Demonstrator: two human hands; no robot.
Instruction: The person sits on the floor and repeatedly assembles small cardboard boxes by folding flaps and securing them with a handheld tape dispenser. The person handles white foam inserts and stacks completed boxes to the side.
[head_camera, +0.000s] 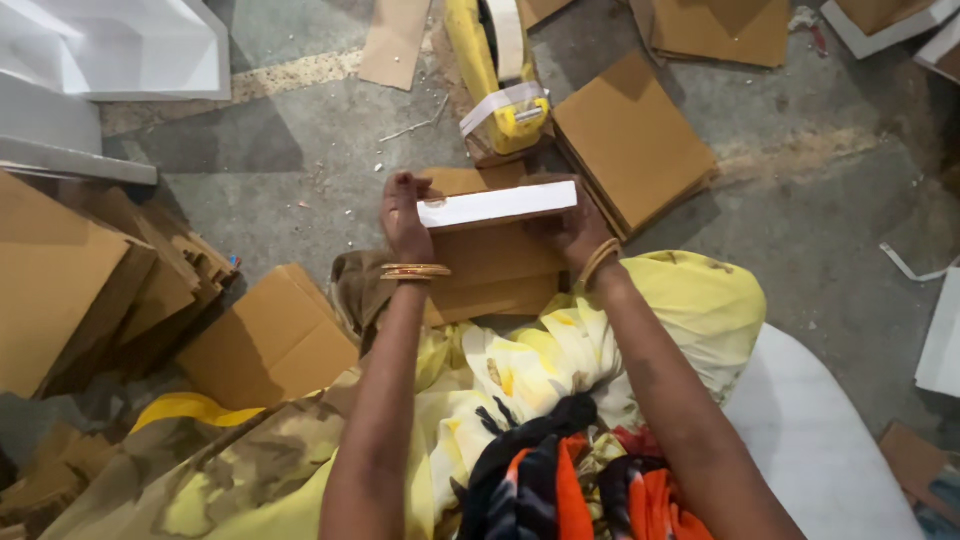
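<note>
Both hands clamped on the flat white-faced brown cardboard panel (497, 205), left hand (405, 215) and right hand (572, 232) gripping opposite ends, above a brown cardboard stack (495, 270).

A box-making workshop; brown cardboard sheets (632, 140) lie stacked across a dusty concrete floor (820, 215); white box parts (120, 50) sit nearby.

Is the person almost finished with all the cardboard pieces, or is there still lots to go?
Hard to call. Both hands, left hand and right hand, hold one white-edged board over a brown sheet. Nothing clearly looks finished. Plenty seems left: a brown stack ahead and a big loose heap on the left look untouched.
</note>
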